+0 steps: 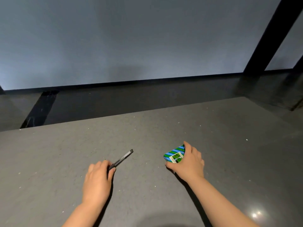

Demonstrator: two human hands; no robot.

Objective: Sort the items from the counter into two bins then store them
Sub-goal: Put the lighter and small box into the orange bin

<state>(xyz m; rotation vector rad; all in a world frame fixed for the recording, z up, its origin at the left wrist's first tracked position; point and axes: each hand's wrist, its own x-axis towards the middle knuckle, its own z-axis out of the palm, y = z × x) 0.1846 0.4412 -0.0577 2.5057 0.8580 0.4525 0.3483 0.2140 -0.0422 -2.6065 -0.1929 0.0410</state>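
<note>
Left hand (96, 181) pinches black pen (122, 158) on grey counter (164, 125); right of pen, right hand (188, 163) fingers clasp blue-green striped box (174, 154).

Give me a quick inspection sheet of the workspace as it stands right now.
Surface: grey speckled counter, glossy dark ledge behind it.
Job's things: black pen, capped end pointing away; blue and green striped box lying on the counter. No bins in view.
Clutter: nothing seen.
Grippers: left hand closed on the pen's near end; right hand gripping the box from its right side.
Cables: nothing seen.
Surroundings: plain grey wall, dark vertical post at right.
</note>
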